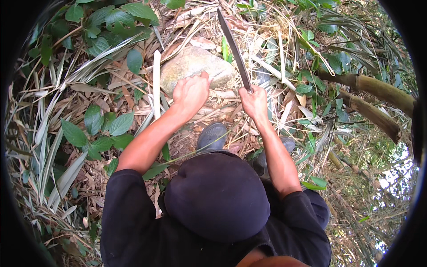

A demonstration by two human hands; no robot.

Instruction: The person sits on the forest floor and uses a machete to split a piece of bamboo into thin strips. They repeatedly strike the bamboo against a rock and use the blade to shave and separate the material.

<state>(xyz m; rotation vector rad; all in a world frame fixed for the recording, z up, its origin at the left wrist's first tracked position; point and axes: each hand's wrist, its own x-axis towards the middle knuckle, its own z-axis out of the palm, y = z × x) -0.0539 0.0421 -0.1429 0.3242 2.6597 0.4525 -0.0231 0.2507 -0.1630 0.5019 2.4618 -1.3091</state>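
Observation:
My right hand (255,101) is closed round the handle end of a machete (235,46). Its long dark blade points up and slightly left, away from me. My left hand (191,92) rests over the near edge of a large pale stone (189,64). Those fingers are curled in, and anything inside them is hidden. Just left of the stone a pale split strip of bamboo (156,84) stretches away from me, passing near my left forearm.
Dry leaves and straw-like stalks cover the ground. Thick bamboo poles (373,86) jut in from the right. Leafy green plants (95,129) grow on the left. A grey boot (212,137) is below the stone, and a dark cap (218,196) fills the lower middle.

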